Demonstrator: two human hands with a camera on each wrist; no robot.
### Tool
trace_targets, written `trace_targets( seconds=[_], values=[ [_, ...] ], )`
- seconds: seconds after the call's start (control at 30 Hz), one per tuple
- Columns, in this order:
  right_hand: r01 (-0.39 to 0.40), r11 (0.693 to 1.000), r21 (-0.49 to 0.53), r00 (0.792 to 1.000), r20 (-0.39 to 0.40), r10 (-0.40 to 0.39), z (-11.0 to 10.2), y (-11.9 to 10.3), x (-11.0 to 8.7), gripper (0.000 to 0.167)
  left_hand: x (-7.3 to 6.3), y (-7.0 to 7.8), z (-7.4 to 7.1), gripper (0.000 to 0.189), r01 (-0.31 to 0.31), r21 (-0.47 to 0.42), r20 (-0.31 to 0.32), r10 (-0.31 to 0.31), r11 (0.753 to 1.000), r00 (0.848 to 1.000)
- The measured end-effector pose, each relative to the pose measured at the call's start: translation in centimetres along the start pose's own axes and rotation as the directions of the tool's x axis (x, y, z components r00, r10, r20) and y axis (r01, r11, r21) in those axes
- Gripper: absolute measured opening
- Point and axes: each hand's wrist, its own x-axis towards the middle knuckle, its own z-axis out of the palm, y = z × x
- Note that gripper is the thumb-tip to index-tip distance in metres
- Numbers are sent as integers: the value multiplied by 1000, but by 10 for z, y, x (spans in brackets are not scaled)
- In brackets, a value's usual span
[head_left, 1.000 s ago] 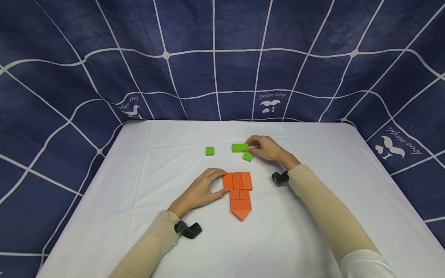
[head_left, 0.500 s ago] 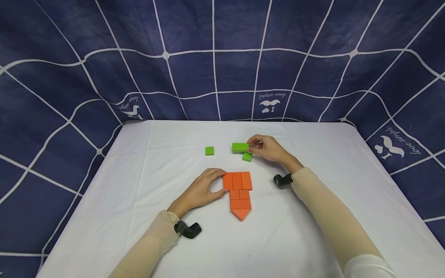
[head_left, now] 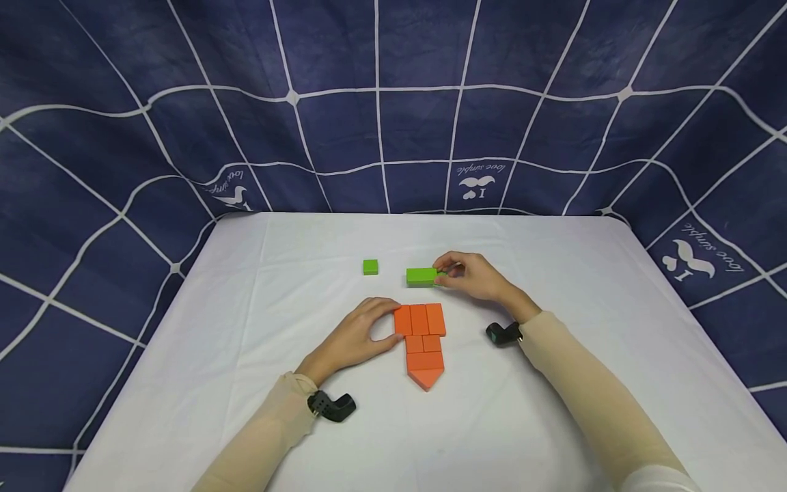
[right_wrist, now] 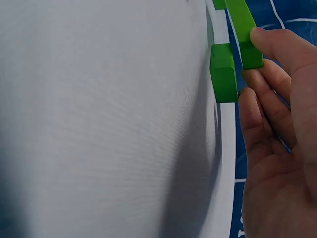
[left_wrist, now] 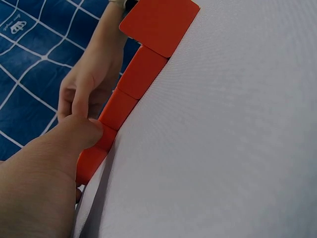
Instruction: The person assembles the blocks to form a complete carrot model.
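Note:
My right hand [head_left: 476,277] pinches one end of a long green block [head_left: 420,275] between thumb and fingers. In the right wrist view that block is raised off the white cloth, and a small green block [right_wrist: 224,74] sits beside and below it. The head view mostly hides this small block behind the long block and fingertips. My left hand [head_left: 352,342] holds the leftmost orange block [head_left: 402,320], thumb at its near end and a finger at its far end. That block belongs to a flat orange figure of rectangles and squares, ending in a triangular block [head_left: 426,378] towards me.
A small green square block [head_left: 370,266] lies apart, left of the long one. Everything rests on a table with a white cloth [head_left: 295,273]. A dark blue curtain [head_left: 344,130] with white lines surrounds the back and sides.
The long green block has been lifted and brought towards me, over the small green block, as my right hand moves nearer. My left hand and the orange blocks stay put.

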Motion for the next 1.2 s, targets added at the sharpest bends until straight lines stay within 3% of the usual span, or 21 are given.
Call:
trace_targets(
  seconds=[0.37,1.2],
  values=[
    [77,997,-9,996,51,-76,11,-2,-14,24,-1,-1,0,57,-1,-1,0,1,1000,1000],
    [112,990,-84,989,104,-103,19,-8,-22,28,1,-2,0,58,-3,-1,2,3,1000,1000]
  ],
)
